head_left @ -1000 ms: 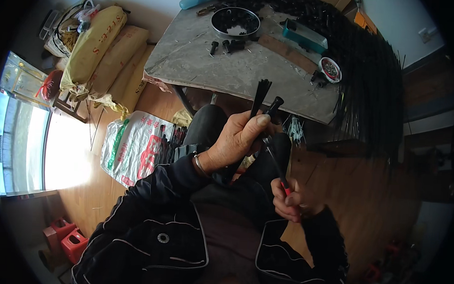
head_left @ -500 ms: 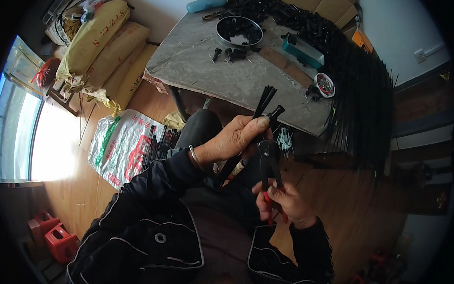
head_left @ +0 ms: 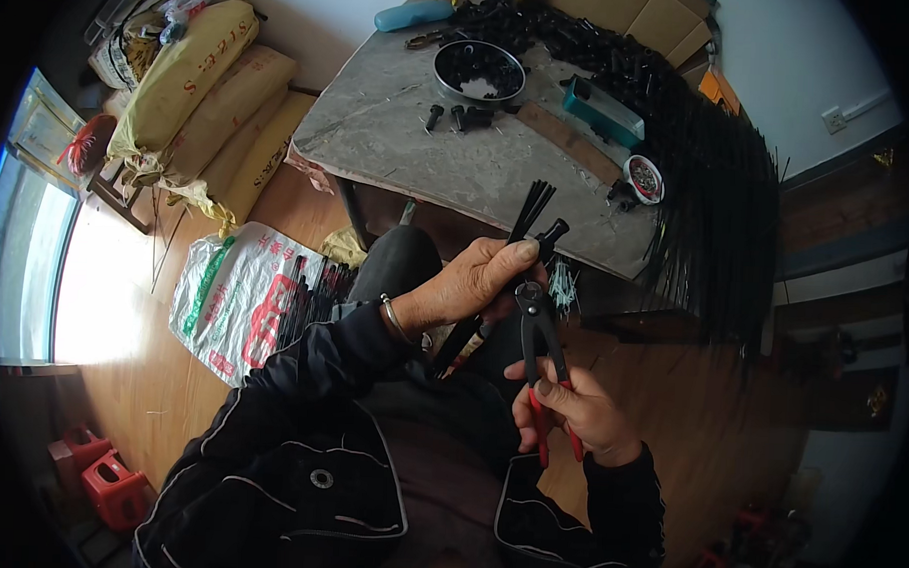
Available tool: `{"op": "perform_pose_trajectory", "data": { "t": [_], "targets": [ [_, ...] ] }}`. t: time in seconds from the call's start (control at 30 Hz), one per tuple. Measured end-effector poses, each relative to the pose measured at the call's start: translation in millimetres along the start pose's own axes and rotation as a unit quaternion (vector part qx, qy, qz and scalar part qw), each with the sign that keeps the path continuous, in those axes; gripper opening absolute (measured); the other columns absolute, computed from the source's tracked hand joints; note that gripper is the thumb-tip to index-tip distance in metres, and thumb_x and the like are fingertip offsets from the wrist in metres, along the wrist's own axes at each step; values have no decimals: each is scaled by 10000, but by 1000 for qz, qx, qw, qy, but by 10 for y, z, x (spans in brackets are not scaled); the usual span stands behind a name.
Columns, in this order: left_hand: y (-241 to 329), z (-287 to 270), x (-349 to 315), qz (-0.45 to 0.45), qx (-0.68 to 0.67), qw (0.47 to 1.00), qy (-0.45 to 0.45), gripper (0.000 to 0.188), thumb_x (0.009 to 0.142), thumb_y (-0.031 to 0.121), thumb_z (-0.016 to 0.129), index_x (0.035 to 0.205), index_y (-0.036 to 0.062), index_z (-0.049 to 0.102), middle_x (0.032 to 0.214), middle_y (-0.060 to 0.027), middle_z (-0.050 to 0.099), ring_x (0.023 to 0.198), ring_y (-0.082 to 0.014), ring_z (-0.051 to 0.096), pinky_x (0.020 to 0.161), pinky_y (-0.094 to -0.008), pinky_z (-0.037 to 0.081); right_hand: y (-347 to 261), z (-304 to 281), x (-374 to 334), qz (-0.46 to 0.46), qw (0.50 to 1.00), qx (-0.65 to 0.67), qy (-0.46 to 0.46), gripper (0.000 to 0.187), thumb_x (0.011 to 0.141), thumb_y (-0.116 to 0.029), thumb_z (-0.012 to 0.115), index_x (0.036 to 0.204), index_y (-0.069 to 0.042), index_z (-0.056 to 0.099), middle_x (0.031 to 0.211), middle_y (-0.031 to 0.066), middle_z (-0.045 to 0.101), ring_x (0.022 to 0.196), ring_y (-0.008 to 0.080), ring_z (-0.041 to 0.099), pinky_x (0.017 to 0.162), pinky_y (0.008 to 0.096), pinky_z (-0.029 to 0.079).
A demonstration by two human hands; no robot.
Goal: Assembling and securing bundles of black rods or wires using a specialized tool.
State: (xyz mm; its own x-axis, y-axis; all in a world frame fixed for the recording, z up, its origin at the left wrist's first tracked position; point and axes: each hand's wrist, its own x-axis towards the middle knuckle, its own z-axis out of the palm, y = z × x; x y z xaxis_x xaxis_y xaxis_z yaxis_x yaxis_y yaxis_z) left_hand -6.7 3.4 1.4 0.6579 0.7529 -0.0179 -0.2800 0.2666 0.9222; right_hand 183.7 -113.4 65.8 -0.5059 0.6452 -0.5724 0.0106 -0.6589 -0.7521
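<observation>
My left hand [head_left: 473,282] is closed round a bundle of thin black rods [head_left: 530,213]. The rods fan out above the fist, and their dark lower ends show beneath it. Against the thumb, the same hand pinches a short black tubular piece [head_left: 553,234] with a wider end. In my right hand [head_left: 587,412] are end-cutting pincers [head_left: 535,317] with red handles, held spread. The pincers' head is just below the tubular piece, by the left fingers. Whether the jaws touch anything there, I cannot tell.
The grey table [head_left: 380,111] ahead bears a metal bowl [head_left: 441,88] of black parts, a teal box [head_left: 606,114], a small white cup [head_left: 642,175] and heaped black rods [head_left: 712,233]. A plastic sack [head_left: 233,306] with black rods lies left on the floor; yellow sacks [head_left: 186,84] are stacked beyond.
The pincers' handles have spread a little wider in my right hand. My left hand keeps its hold on the rods and the tubular piece. The whole view has shifted slightly.
</observation>
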Motion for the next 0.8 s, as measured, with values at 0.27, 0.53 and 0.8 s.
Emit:
{"op": "perform_pose_trajectory", "data": {
  "t": [0.27, 0.53, 0.8],
  "targets": [
    [-9, -21, 1, -13, -38, 999, -30, 557, 997, 513, 377, 894, 32, 638, 567, 8, 505, 433, -62, 434, 405, -213, 341, 159, 47, 69, 15, 995, 93, 15, 244, 1018, -259, 441, 1009, -22, 500, 656, 16, 449, 524, 103, 480, 502, 274, 453],
    [-13, -102, 73, -13, -73, 997, -25, 588, 994, 531, 365, 873, 14, 617, 531, -8, 449, 434, -85, 414, 427, -239, 343, -26, 23, -5, 65, 996, 63, -25, 234, 1010, -233, 461, 1008, -9, 532, 680, 30, 498, 538, 116, 489, 518, 282, 445],
    [6, -124, 104, 18, 10, 1000, 23, 580, 1017, 497, 308, 914, -13, 563, 536, -9, 419, 437, -96, 401, 441, -250, 361, -642, -1202, 539, -236, 702, -447, 502, 194, 909, -180, 569, 975, -10, 635, 816, 135, 663, 714, 175, 622, 664, 318, 478]
  ]
}}
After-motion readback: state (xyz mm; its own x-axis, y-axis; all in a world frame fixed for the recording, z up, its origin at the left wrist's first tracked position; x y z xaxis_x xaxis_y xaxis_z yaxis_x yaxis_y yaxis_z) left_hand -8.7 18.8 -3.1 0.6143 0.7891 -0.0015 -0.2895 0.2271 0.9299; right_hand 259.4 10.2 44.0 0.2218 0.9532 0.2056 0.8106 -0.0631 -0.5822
